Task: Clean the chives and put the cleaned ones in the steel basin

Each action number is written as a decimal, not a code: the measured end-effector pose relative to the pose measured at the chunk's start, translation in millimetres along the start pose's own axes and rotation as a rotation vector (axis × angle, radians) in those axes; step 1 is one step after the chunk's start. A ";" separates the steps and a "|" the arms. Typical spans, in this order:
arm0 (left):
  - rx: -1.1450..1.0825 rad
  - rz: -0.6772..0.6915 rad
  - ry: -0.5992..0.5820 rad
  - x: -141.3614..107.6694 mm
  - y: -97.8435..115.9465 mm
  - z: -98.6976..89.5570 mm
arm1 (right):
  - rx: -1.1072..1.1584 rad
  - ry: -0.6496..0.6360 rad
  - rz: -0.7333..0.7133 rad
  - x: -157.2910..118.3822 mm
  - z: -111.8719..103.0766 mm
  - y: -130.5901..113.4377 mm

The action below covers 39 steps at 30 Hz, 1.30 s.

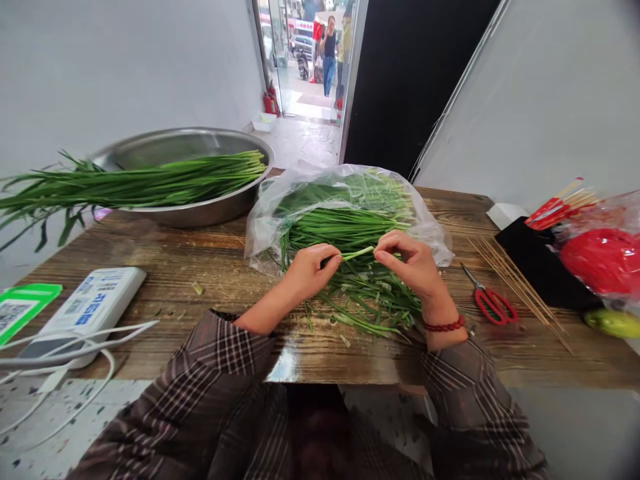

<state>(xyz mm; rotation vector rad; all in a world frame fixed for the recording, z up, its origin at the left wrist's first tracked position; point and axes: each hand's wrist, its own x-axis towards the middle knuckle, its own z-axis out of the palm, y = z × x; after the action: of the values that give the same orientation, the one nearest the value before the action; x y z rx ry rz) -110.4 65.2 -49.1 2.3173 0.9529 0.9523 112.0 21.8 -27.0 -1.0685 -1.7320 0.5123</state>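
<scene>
Between my two hands stretches a garlic chive stalk (358, 253), pale toward its right end. My left hand (311, 270) pinches it on the left, thumb against forefinger. At the pale end, my right hand (409, 260) closes thumb and fingertips on it. Just beyond lies a bundle of garlic chives (335, 228) in an open clear plastic bag (265, 230). Loose chive trimmings (373, 303) are scattered on the wooden table beneath my hands. More long chives (190, 180) rest across a steel basin (200, 212) at the back left, their leafy ends hanging over its rim.
Red-handled scissors (493, 303) and thin bamboo skewers (520, 287) lie to the right, beside a black box (545, 267). A white device (90, 310) with cables and a green QR card (25, 308) sit at left. A glass doorway (305, 73) opens beyond; people stand outside.
</scene>
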 end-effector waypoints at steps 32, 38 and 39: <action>-0.111 -0.138 0.077 1.4 1.8 -4.7 | 0.157 0.108 0.132 -2.6 2.9 8.1; -0.210 -0.163 -0.011 0.4 6.6 -3.2 | -0.077 0.093 -0.084 -1.6 14.9 0.3; -0.220 -0.158 -0.031 0.5 7.0 -3.1 | -0.122 0.069 -0.106 -1.3 18.2 1.1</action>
<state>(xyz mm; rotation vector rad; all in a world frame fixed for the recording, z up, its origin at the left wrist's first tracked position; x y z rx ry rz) -109.4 61.4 -42.5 2.0366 0.9520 0.9045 96.3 23.8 -36.1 -1.0610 -1.7659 0.3026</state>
